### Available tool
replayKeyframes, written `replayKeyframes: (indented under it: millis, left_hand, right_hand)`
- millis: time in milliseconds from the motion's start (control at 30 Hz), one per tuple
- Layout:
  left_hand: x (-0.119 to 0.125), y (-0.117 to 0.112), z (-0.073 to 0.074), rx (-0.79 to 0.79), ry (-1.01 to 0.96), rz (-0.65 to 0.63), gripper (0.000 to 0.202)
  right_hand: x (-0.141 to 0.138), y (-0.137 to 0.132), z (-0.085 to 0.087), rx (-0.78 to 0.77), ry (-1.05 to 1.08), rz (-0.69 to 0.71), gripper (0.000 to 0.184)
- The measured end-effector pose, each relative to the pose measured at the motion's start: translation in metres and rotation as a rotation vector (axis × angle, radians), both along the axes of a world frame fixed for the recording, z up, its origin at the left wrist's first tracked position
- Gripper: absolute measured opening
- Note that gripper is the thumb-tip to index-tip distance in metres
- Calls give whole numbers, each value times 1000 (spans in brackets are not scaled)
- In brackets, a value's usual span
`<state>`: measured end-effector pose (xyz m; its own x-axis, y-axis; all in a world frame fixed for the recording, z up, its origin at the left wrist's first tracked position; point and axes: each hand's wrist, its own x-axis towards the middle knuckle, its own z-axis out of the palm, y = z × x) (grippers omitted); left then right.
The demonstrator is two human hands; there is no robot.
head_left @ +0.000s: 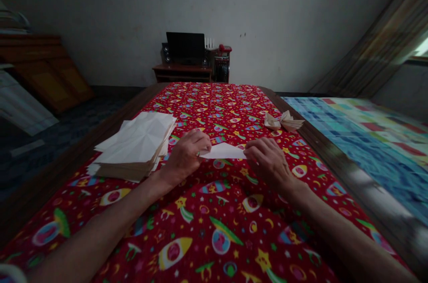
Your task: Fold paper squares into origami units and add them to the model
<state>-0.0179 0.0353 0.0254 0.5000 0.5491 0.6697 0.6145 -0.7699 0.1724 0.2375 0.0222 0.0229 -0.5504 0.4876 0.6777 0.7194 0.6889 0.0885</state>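
Note:
A small folded piece of white paper [223, 151] lies over the patterned red cloth, its straight edge toward me and a low peak on the far side. My left hand [192, 151] pinches its left end, the fingers curled; a ring shows on one finger. At the right end, my right hand [267, 158] grips the other corner between thumb and fingers. Beside my left hand rests a stack of creased white paper sheets [137, 138]. Two folded paper shapes [284, 121] with pleated, wing-like parts sit beyond my right hand.
The red cloth [214, 229] covers a long table with a dark wooden edge [361, 185]. Farther off, a black monitor [186, 45] with speakers stands on a desk, a red telephone [225, 47] beside it. A bed [361, 140] lies to the right, a wooden cabinet [47, 73] to the left.

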Motion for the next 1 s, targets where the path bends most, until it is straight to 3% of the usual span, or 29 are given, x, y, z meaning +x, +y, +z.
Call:
replayKeyframes:
  millis: [100, 200, 333, 600, 733, 833, 1000]
  left_hand:
    - [1, -13, -11, -66, 250, 52, 10]
    - [5, -24, -20, -110, 345, 50, 12]
    - [6, -28, -29, -188, 286, -5, 14]
    - [4, -21, -40, -244, 127, -69, 12]
    - [4, -24, -36, -257, 129, -51, 12]
    - [3, -23, -32, -305, 91, -37, 13]
    - [1, -13, -33, -437, -68, 25, 18]
  right_hand:
    - [0, -5, -9, -105, -204, -15, 18]
    - [3, -10, -19, -208, -311, 25, 13]
    - [6, -14, -23, -300, -339, 15, 8]
    - [-2, -28, -15, -352, -301, 12, 18]
    - [-7, -24, -20, -382, -177, 68, 20]
    - [-5, -20, -26, -499, 24, 84, 27]
    - [2, -15, -27, -707, 204, -34, 32]
